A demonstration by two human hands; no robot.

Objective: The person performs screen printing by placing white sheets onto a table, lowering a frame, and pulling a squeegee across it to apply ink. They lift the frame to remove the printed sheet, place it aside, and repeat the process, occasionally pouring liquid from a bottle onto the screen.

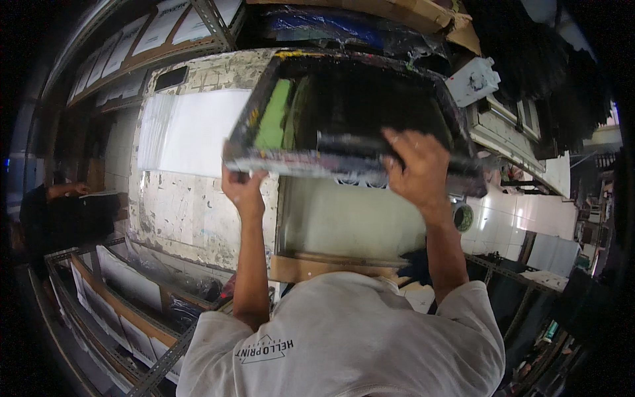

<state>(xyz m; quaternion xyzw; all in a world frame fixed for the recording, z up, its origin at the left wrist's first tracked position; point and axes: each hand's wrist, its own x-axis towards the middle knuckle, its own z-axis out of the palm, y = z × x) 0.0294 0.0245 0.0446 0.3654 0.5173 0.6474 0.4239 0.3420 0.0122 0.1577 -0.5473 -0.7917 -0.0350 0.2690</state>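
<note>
A dark screen-printing frame (311, 162), stained with paint, is tilted with its near edge up. My left hand (245, 192) is closed around its near left corner. Inside the frame lies a dark squeegee (345, 141), and the curled fingers of my right hand (420, 165) are on its right end. The thumb of that hand is close to the frame's near rim; whether it also grips the rim is unclear. A green strip (274, 116) runs along the frame's left inside. Below the frame is a pale flat board (350, 215), with dark round marks partly hidden under the rim.
White sheets (208, 132) lie overlapped on a paint-worn table (182, 205) at left. Metal racks (221, 26) with white panels stand far left and near left. Another person's hand (81, 189) shows at the left edge. A white box (473, 81) sits right of the frame.
</note>
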